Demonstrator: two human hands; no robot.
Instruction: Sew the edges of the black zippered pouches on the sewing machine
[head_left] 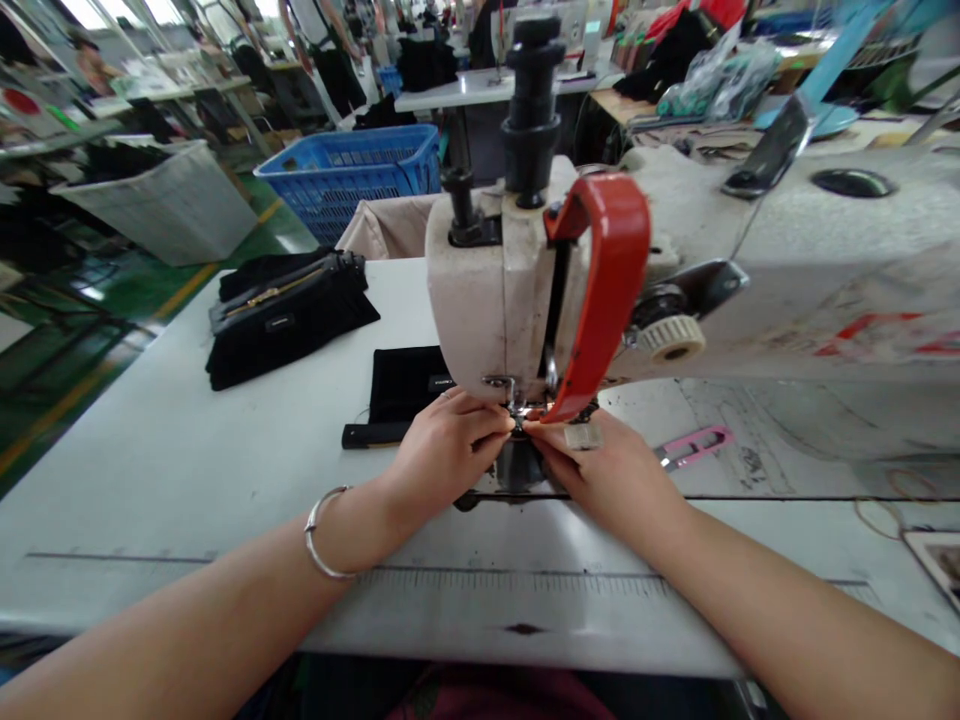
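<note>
Both hands meet under the head of a white sewing machine (472,300), close to its needle area. My left hand (454,440), with a silver bangle on the wrist, has its thumb and fingers pressed together just left of the presser foot. My right hand (607,460) is closed just right of it, partly behind the red guard (611,290). What the fingertips pinch is too small to make out. A black fabric piece (401,385) with a small label lies behind my left hand, and a black strip (367,435) lies left of its fingers.
Stacked black pieces with a zipper (289,310) lie on the white table (187,480) at the left. Pink-handled snips (697,445) rest right of my right hand. Behind stand a blue basket (352,175) and a white bin (176,205). People are in the background.
</note>
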